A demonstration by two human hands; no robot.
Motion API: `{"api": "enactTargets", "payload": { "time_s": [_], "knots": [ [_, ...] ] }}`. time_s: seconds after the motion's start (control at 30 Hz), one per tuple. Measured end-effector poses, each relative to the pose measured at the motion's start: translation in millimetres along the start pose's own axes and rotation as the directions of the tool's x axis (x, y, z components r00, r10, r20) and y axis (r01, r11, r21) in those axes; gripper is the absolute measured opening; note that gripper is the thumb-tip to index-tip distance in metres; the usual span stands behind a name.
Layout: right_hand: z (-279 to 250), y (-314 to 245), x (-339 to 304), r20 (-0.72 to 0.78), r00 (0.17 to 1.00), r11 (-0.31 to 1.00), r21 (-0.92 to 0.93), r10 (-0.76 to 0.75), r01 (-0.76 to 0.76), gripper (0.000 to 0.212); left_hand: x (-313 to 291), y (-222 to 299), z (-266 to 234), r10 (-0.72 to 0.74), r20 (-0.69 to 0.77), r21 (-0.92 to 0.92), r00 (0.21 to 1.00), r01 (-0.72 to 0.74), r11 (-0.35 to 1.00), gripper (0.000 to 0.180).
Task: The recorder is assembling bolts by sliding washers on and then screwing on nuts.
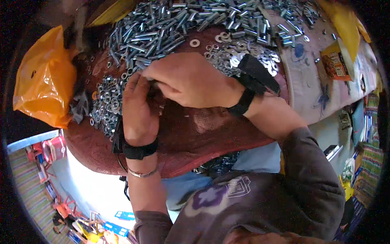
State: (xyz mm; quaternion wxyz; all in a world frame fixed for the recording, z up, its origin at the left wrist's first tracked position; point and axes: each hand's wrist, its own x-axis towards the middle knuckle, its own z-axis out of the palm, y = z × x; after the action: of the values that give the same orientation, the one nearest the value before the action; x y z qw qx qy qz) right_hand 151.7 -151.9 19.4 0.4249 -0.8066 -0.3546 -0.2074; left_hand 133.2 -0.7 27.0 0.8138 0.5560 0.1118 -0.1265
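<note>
My left hand (140, 107) and my right hand (193, 81) meet above a dark red cloth-covered surface (178, 126). The right fingers are curled into a pinch, and their tips touch or nearly touch the left fingertips. Whatever lies between them is hidden. Beside my left hand is a heap of small metal nuts (107, 101). Beyond both hands spreads a big pile of shiny metal tubes (158, 34). Flat washers (235, 57) lie heaped beyond my right wrist, with one loose washer (195, 43) nearer the tubes.
An orange plastic bag (44, 81) stands at the left edge. On the right, a pale stained cloth (304, 89) carries more tubes and a small orange printed box (337, 61). Yellow material (345, 20) hangs at the far right. Various goods sit on the floor, lower left.
</note>
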Motion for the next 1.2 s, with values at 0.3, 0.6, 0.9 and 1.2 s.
{"api": "enactTargets", "payload": {
  "time_s": [0.3, 0.6, 0.9, 1.2],
  "knots": [
    [-38.8, -12.5, -7.0, 0.088, 0.988, 0.985, -0.133, 0.125, -0.113, 0.017, -8.9, 4.4, 15.4, 0.085, 0.014, 0.117, 0.996, -0.086, 0.989, 0.014],
    [-111.7, 71.1, -62.3, -0.047, 0.946, 0.718, -0.639, 0.319, -0.274, 0.018, -22.5, -9.6, 23.7, 0.039, 0.188, 0.292, 0.981, -0.094, 0.952, 0.017],
    [-109.9, 78.9, -62.7, 0.002, 0.914, 0.682, -0.667, 0.405, -0.301, 0.026, -27.7, -15.0, 31.1, 0.162, 0.194, 0.586, 0.968, -0.246, 0.772, 0.011],
    [-88.7, 57.3, -51.6, 0.053, 0.946, 0.84, -0.479, 0.319, -0.256, 0.021, -28.2, -26.9, 33.5, 0.167, 0.244, 0.481, 0.955, -0.269, 0.835, 0.012]
  ]
}}
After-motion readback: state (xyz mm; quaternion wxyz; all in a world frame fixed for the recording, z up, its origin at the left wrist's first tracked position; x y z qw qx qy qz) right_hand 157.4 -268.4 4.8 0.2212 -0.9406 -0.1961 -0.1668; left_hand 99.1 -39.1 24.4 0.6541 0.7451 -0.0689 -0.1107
